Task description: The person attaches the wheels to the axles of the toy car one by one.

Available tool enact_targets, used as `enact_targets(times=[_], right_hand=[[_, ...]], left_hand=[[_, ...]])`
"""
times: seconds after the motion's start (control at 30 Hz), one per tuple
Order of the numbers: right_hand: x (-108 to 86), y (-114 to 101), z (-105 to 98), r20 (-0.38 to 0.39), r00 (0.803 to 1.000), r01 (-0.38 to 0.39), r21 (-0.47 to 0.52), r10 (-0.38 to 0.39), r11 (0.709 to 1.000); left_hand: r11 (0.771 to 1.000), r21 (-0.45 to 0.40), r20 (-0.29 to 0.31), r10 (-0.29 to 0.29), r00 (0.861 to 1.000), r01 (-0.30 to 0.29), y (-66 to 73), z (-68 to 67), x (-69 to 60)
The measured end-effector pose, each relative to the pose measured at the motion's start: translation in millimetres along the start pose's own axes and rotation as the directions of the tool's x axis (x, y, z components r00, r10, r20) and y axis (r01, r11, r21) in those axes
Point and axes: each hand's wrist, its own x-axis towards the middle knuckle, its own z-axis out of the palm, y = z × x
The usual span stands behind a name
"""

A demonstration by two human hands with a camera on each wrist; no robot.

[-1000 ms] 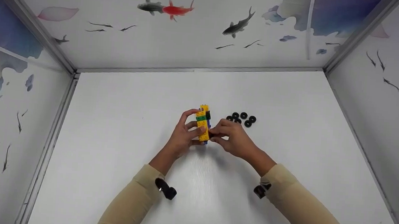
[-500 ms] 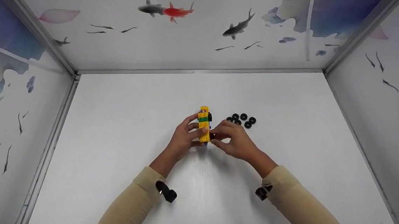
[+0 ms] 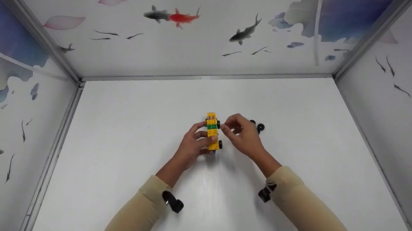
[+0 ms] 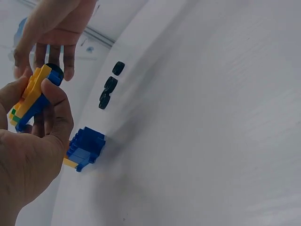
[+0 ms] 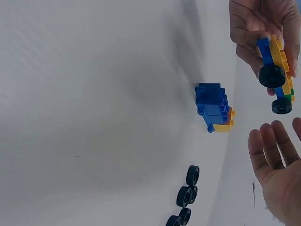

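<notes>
My left hand (image 3: 190,145) grips a toy block car (image 3: 212,132) of yellow, green and blue bricks, thumb across its top. Two black wheels, a nearer one (image 5: 272,76) and a farther one (image 5: 281,106), sit on its right side in the right wrist view. The car's left side is hidden by my left fingers. My right hand (image 3: 242,135) is just right of the car's far wheel, apart from it, with relaxed fingers and nothing held. A second block piece (image 5: 211,106), blue with yellow, stands on the table; in the head view the held car mostly covers it.
Several loose black wheels (image 5: 182,196) lie on the white table beyond my right hand, which partly hides them in the head view. White panels (image 3: 195,56) printed with fish and petals stand at the table's back and sides.
My right hand has let go of the near wheel, which now shows on the car, and has moved forward and slightly right. The left hand still holds the car, tilted a little differently.
</notes>
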Motion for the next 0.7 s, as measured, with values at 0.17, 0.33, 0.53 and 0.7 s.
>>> enact_targets(times=[0.17,0.33,0.53,0.7], right_hand=[[8.4,-4.3,5.0,0.026,0.998,-0.056,0.004,0.056,0.998],[11.7,-8.1,11.2,0.052,0.994,-0.102,0.020,0.100,0.995],[14.3,-7.9,15.7,0.059,0.993,-0.104,-0.002,0.104,0.995],[15.2,-7.4,15.8,0.074,0.993,-0.092,0.004,0.092,0.996]], left_hand=[[1.000,-0.007,0.036,-0.003,0.999,0.004,0.1,2.1,-1.8],[1.000,0.010,0.059,0.000,0.998,0.000,-0.3,3.4,-3.0],[0.998,0.055,0.082,-0.020,0.996,0.015,0.3,4.5,-5.3],[0.995,0.097,0.093,-0.034,0.995,0.025,1.1,3.6,-5.8]])
